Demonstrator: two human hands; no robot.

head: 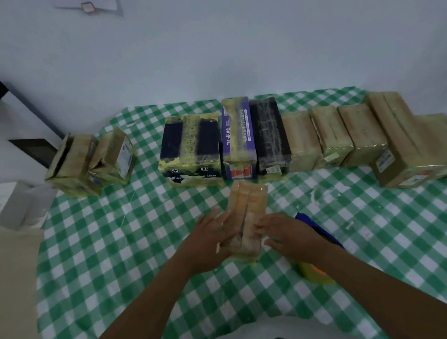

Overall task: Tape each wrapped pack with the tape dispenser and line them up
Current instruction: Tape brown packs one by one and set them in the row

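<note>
Hands bracket the wrapped pack (250, 199), which lies on the table (115, 248) just in front of the row of taped packs (268, 137). Its far end nearly meets the middle of that row. We read its long axis as running straight away from us toward the row, with a dark seam (245, 220) down the top along that same line.

The left hand (213, 241) rests flat on the pack's left side, fingers straight. The right hand (285, 231) lies the same way on the right side. Neither appears to curl round anything, though the frame is soft here.

The tape dispenser (307, 220) sits in front of the row too, right of the pack and partly under the right forearm. So we judge the right hand the nearer one to fetch it, while the left can steady the pack. A strip pulled along the seam would follow the pack's length, toward or away from the row.
</note>
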